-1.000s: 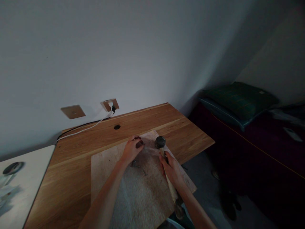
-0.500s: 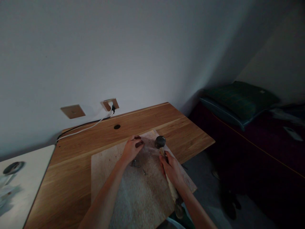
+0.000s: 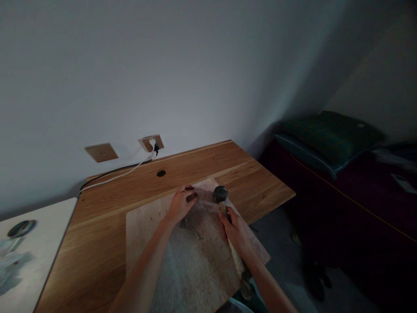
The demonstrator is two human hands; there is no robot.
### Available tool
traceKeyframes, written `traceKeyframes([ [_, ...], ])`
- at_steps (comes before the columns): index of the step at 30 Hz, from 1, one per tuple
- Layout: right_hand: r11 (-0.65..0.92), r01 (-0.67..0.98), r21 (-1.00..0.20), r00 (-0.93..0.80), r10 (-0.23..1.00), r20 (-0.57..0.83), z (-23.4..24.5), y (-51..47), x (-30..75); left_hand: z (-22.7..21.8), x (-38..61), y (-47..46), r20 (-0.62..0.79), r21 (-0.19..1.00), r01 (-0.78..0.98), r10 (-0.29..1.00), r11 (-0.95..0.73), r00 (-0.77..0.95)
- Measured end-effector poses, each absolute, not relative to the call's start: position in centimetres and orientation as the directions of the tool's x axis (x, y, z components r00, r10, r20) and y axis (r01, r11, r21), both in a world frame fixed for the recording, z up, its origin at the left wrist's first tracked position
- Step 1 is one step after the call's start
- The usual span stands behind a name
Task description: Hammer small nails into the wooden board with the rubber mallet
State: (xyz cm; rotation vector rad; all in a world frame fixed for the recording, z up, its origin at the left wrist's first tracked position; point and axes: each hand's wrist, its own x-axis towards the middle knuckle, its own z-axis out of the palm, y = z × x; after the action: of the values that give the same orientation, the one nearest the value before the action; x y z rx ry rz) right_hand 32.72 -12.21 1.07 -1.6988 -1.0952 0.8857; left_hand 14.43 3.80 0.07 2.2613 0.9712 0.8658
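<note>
My right hand (image 3: 237,229) is wrapped around the pale wooden handle of a hammer (image 3: 220,194). Its dark, rounded head hovers over the far right part of a plywood board (image 3: 195,269). To the left of the hammer head, my left hand (image 3: 183,204) is low over the board, thumb and fingertips brought together in a pinch. Whatever sits between those fingertips is too small to make out. A few small metal nails (image 3: 198,235) lie loose on the board just below the left hand. Several small dark marks dot the board's far left part.
Under the board is a wooden table (image 3: 257,191) with a round cable hole (image 3: 161,173). A white surface (image 3: 42,243) adjoins it at left, bearing a roll of tape (image 3: 22,229). Cables run to a wall socket (image 3: 152,142). A green cushion (image 3: 335,139) lies on the right.
The whole view has shifted very slightly. Both hands and the hammer keep practically the same places over the board.
</note>
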Motion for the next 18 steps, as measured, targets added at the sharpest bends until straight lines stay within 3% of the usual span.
traceKeyframes([
  [6,-0.184,0.195,-0.963,0.333,0.936,-0.112,2.4,-11.6,32.2,0.5,14.6,3.6,0.355,0.727,0.387,0.793,-0.567,0.495],
  [11,-0.154,0.076,-0.985,0.196,0.971,-0.137,4.8,-10.2,30.5,0.7,14.4,4.0,0.324,0.85,0.294,0.875,-0.437,0.361],
  [18,-0.16,0.151,-0.976,0.143,0.98,-0.138,4.0,-8.9,28.9,0.4,13.9,4.4,0.252,0.939,0.18,0.942,-0.293,0.221],
])
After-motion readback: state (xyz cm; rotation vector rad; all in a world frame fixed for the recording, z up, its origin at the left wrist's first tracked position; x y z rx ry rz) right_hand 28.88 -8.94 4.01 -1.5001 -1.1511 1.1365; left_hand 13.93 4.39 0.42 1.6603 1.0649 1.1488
